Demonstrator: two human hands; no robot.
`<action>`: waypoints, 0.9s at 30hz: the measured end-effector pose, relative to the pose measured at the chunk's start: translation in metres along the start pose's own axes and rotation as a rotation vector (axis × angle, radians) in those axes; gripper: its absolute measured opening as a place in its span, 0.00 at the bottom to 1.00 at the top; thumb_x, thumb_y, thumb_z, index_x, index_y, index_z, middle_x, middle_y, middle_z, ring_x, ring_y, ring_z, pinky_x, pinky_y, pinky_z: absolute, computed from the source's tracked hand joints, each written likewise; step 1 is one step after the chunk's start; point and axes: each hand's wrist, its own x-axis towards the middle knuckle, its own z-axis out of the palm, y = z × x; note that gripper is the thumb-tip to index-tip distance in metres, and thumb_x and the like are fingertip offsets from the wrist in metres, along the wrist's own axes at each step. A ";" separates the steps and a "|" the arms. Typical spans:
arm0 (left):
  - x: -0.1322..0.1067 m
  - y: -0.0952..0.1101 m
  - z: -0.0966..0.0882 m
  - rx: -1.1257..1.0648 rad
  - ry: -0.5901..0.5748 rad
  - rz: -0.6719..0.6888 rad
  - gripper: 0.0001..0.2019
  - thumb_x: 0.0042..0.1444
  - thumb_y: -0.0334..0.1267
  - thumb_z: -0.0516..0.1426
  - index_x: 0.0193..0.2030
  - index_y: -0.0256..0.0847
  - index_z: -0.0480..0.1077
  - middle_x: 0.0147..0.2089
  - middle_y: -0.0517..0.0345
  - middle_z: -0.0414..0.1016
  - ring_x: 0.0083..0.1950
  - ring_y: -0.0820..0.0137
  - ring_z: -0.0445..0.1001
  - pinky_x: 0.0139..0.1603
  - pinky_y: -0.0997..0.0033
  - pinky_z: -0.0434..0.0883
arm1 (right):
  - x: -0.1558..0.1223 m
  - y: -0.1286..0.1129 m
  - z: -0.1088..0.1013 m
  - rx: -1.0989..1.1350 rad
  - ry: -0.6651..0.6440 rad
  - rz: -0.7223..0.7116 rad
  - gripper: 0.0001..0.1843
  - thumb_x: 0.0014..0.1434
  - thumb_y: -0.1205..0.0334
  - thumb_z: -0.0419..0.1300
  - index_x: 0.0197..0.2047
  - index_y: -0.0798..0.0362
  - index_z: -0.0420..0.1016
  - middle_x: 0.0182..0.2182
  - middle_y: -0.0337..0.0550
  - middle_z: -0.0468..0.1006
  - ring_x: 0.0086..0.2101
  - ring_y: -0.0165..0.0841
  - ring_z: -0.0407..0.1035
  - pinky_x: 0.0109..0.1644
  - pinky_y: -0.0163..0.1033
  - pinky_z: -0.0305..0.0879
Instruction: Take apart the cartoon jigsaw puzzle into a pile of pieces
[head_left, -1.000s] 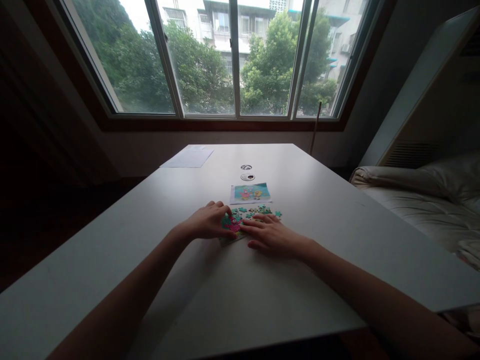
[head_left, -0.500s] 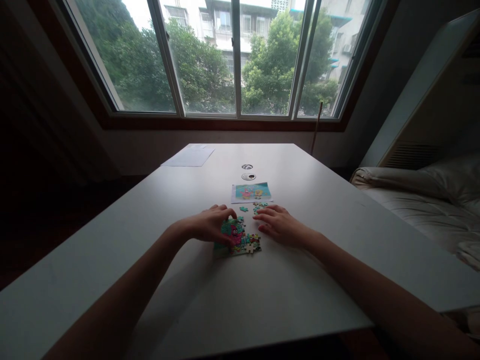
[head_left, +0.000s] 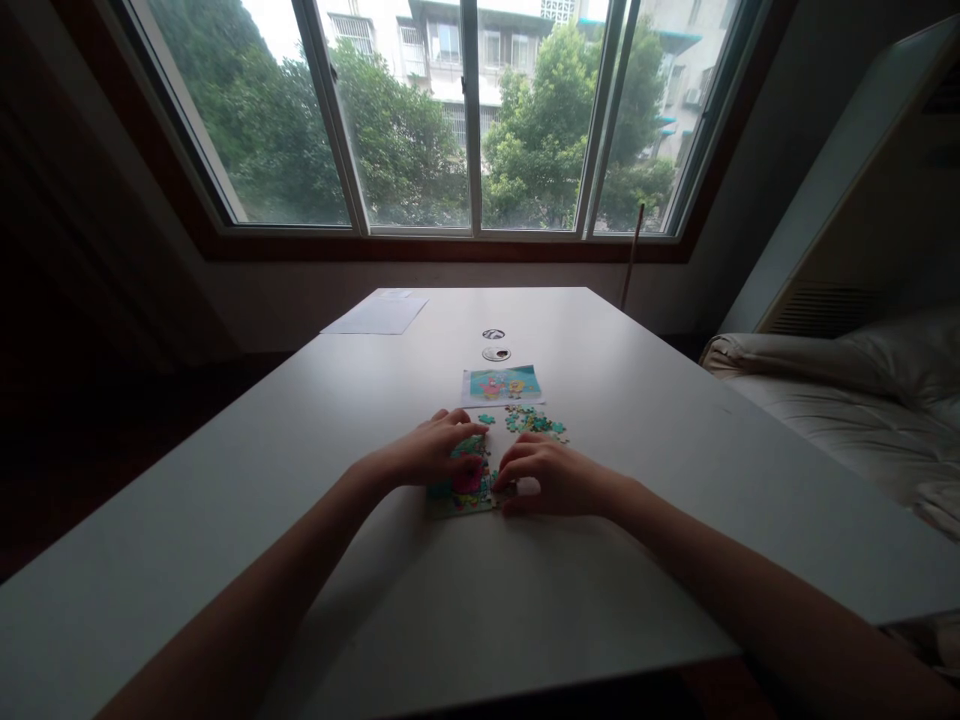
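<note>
A partly joined jigsaw puzzle [head_left: 459,496], pink and teal, lies on the white table [head_left: 465,600] between my hands. My left hand [head_left: 427,452] rests on its upper left part, fingers laid over it. My right hand [head_left: 544,475] sits at the puzzle's right edge with the fingers curled in, pinching at a piece I cannot make out. Several loose teal pieces [head_left: 534,423] lie just beyond my right hand. A small printed reference picture [head_left: 501,384] lies farther back.
Two small round objects [head_left: 495,345] sit behind the picture. A sheet of paper [head_left: 375,314] lies at the far left corner of the table. A bed with pale bedding [head_left: 847,390] stands to the right. A wide window fills the back wall.
My right hand reached out to the loose pieces, then came back to the puzzle's right edge with its fingers curled. My left hand stayed on the puzzle, shifting slightly forward.
</note>
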 end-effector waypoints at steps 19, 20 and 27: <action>-0.005 0.004 -0.003 0.025 -0.050 -0.006 0.38 0.40 0.62 0.55 0.55 0.45 0.56 0.52 0.49 0.59 0.51 0.57 0.59 0.50 0.60 0.60 | -0.005 0.018 -0.005 -0.106 0.066 0.246 0.13 0.52 0.56 0.59 0.40 0.52 0.73 0.37 0.46 0.72 0.40 0.35 0.64 0.44 0.40 0.61; -0.005 0.005 -0.003 0.037 -0.051 -0.012 0.38 0.39 0.63 0.55 0.55 0.44 0.57 0.51 0.49 0.59 0.51 0.56 0.59 0.49 0.60 0.60 | -0.003 0.014 -0.005 -0.085 0.023 0.226 0.16 0.49 0.54 0.61 0.40 0.52 0.73 0.37 0.46 0.72 0.39 0.35 0.64 0.44 0.40 0.61; -0.005 0.013 -0.007 0.059 -0.034 -0.021 0.36 0.39 0.63 0.55 0.51 0.41 0.60 0.47 0.49 0.62 0.47 0.56 0.62 0.46 0.61 0.62 | 0.004 0.006 -0.009 -0.037 -0.119 0.299 0.20 0.43 0.50 0.64 0.38 0.52 0.71 0.37 0.45 0.70 0.40 0.38 0.62 0.43 0.43 0.59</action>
